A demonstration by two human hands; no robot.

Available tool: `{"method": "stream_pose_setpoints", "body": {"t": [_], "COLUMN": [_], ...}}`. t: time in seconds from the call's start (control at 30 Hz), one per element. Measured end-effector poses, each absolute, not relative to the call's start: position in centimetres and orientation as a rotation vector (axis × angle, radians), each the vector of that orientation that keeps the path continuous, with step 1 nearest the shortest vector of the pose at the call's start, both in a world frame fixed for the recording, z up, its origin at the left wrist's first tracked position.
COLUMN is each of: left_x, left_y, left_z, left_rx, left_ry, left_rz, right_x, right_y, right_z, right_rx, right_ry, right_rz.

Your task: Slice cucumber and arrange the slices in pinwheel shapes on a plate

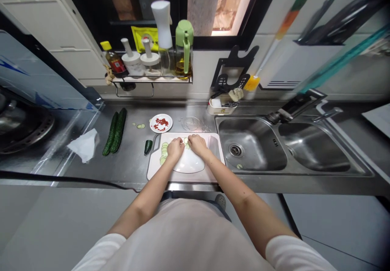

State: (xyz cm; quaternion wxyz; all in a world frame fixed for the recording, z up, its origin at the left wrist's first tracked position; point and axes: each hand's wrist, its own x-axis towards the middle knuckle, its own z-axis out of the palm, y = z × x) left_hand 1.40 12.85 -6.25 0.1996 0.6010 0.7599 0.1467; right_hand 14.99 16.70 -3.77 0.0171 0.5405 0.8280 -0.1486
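My left hand [176, 149] and my right hand [197, 144] are close together over a white plate [189, 162] on the pale cutting board [156, 172]. Both have curled fingers. Small cucumber slices [186, 142] lie between the fingertips; my left fingers pinch at one, and my right fingers touch the slices at the plate's far side. To the left of my left hand, several cucumber slices [163, 153] overlap in a column on the board. A knife blade [214, 146] seems to lie at the board's right side. A cucumber end [148, 147] sits just left of the board.
Two whole cucumbers [118, 129] and a white cloth [85, 145] lie to the left. Behind the board is a small plate of chopped red pieces [161, 123]. A double sink [252, 145] is at the right. Bottles stand on a wall rack [152, 79].
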Motion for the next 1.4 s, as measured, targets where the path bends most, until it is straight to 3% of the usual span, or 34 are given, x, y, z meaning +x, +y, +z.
{"method": "stream_pose_setpoints", "body": {"t": [0.67,1.4], "left_x": [1.9,2.0], "left_y": [12.9,13.0], "left_z": [-6.0,-6.2], "left_rx": [1.688,1.719], "left_ry": [2.158,2.174], "left_rz": [0.440,0.396], "right_x": [16.3,16.2], "right_y": [14.9,15.0], "right_z": [-4.2,-4.1], "right_rx": [2.020,2.035], "right_ry": [2.417,2.395], "right_rz": [-0.513,-0.535]}}
